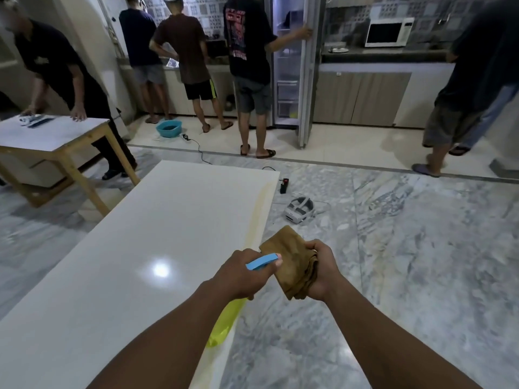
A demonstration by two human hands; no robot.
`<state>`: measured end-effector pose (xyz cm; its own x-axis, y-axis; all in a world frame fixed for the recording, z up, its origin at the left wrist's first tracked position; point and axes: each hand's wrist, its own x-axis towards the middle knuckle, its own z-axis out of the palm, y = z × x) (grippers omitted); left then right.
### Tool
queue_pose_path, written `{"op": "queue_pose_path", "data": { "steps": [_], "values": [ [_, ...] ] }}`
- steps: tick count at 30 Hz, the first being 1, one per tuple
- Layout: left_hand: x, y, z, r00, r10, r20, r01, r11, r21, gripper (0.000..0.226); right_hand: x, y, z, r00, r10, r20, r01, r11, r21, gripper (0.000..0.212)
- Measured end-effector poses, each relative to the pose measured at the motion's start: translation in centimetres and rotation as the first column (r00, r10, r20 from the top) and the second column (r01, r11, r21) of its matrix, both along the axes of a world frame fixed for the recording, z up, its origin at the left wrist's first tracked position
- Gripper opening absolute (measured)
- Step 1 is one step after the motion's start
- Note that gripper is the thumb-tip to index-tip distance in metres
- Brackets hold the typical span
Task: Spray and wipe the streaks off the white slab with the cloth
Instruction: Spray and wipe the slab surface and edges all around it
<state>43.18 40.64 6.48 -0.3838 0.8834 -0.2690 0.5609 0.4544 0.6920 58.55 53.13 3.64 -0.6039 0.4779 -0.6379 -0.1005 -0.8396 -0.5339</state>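
Note:
The white slab [146, 248] fills the lower left, glossy, with a yellowish streak [259, 203] running along its right edge. My left hand [241, 273] grips a spray bottle [227, 321] with a yellow body and a blue trigger head, held over the slab's right edge. My right hand [320, 270] holds a folded brown cloth [289, 259] just right of the slab, above the floor. The cloth touches the thumb of my left hand.
Marble floor lies to the right, with a white headset [299, 210] and a black power strip [284, 185] on it past the slab's far corner. A wooden table [56, 141] stands at the left. Several people stand at the kitchen counter and open fridge [292, 66].

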Motion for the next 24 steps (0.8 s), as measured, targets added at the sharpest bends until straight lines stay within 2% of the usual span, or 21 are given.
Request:
{"op": "queue_pose_path", "data": {
  "steps": [4, 5, 12, 14, 16, 18, 20, 22, 24],
  "values": [
    [-4.2, 6.5, -0.2, 0.978, 0.001, -0.206, -0.010, 0.999, -0.041, 0.060, -4.7, 6.9, -0.6, 0.999, -0.005, 0.039, 0.005, 1.000, -0.001, 0.052],
    [-5.5, 8.2, -0.2, 0.978, 0.020, -0.205, -0.030, 0.999, -0.043, 0.060, -6.2, 8.7, -0.7, 0.999, -0.004, 0.042, 0.004, 1.000, -0.001, 0.053],
    [-14.9, 19.1, -2.5, 0.976, 0.219, -0.010, -0.219, 0.976, -0.002, 0.049, -18.2, 24.7, -4.7, 0.962, 0.059, 0.267, -0.081, 0.994, 0.072, 0.048],
    [-17.4, 22.5, -3.3, 0.965, 0.261, 0.020, -0.261, 0.965, 0.005, 0.046, -21.6, 30.0, -5.3, 0.933, 0.050, 0.355, -0.109, 0.983, 0.147, 0.039],
    [-19.8, 25.8, -3.9, 0.956, 0.290, 0.036, -0.289, 0.957, -0.023, 0.053, -24.9, 35.3, -6.6, 0.894, 0.038, 0.447, -0.144, 0.968, 0.205, 0.025],
    [-21.6, 28.5, -3.9, 0.949, 0.311, 0.055, -0.310, 0.950, -0.039, 0.054, -28.0, 39.7, -7.5, 0.833, 0.060, 0.550, -0.227, 0.944, 0.240, 0.033],
    [-23.2, 31.2, -4.1, 0.939, 0.331, 0.089, -0.329, 0.944, -0.038, 0.049, -31.3, 42.8, -8.1, 0.799, 0.033, 0.600, -0.297, 0.889, 0.347, 0.029],
    [-24.3, 32.8, -4.0, 0.934, 0.340, 0.105, -0.339, 0.940, -0.027, 0.051, -33.6, 44.0, -8.1, 0.717, -0.029, 0.696, -0.448, 0.746, 0.492, 0.050],
    [-25.9, 34.5, -4.5, 0.930, 0.353, 0.100, -0.352, 0.935, -0.037, 0.055, -36.7, 45.2, -10.8, 0.573, -0.033, 0.819, -0.657, 0.578, 0.483, 0.070]
  ]
}}
